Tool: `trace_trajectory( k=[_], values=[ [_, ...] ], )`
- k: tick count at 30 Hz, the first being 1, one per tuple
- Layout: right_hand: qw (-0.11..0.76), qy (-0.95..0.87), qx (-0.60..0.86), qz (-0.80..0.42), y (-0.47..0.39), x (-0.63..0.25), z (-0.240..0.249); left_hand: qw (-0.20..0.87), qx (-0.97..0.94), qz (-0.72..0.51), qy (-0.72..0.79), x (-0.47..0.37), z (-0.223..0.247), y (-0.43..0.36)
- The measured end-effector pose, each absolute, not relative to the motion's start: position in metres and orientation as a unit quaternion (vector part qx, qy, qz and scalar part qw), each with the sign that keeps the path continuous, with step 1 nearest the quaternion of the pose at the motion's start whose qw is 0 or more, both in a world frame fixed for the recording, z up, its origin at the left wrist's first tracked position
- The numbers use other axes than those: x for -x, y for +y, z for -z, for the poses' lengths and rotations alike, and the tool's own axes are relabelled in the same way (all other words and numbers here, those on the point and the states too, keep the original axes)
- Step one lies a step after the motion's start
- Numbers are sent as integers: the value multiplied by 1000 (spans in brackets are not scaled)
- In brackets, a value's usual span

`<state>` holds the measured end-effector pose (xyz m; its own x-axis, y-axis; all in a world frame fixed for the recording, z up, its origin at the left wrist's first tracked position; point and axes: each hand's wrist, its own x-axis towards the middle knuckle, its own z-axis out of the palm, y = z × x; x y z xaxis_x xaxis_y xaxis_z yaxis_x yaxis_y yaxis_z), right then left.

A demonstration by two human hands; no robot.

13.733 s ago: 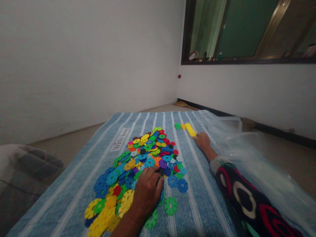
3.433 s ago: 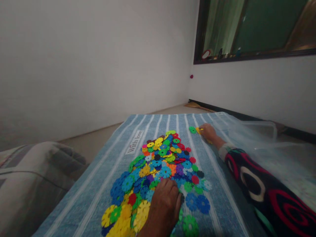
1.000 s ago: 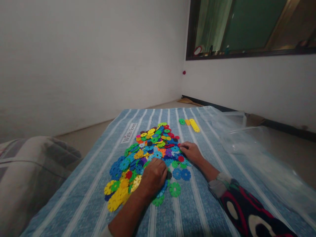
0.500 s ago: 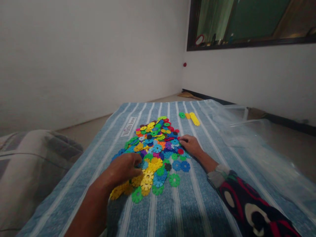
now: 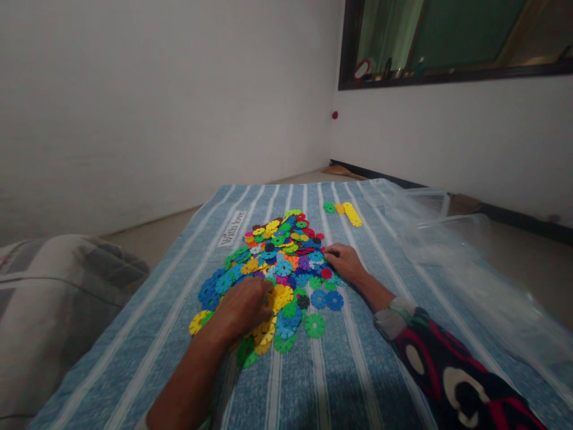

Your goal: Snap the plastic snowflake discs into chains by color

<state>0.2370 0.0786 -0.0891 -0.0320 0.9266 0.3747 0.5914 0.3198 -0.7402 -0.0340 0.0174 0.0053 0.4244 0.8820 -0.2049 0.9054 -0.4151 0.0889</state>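
While the head view is looking down along the striped cloth, a heap of notched discs is lying across its middle, with both hands working at its edges. At the near left side, the left hand is reaching over the heap with its fingers curled down beside some yellow discs; its own knuckles are hiding the fingertips, so I cannot tell whether it is pinching one. At the right side, the right hand is resting by the heap's edge, its thumb and fingers drawn close together next to a small red piece, and whether it is gripping anything I cannot tell either

Beyond the heap, at the far right, a yellow strip of discs is lying apart, with an orange disc just beside it and a green disc to the left of that. A clear plastic container is standing farther right, and a "With love" label is showing at the far left of the heap

For picking among these discs, lifting by the notched rim would probably be working better than pressing flat, since many pieces are overlapping; the left fingers should be parting the layers gently, so neighbouring discs are not sliding along
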Motion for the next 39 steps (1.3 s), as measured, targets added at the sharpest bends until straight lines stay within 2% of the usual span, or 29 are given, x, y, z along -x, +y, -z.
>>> trace_trajectory(
  k=[7,39],
  values=[
    [424,-694,551,-187,79,-236,90,103,-837,71,532,29,-14,16],
    [432,-689,552,-185,81,-233,91,113,-834,61,537,41,3,31]
  ],
)
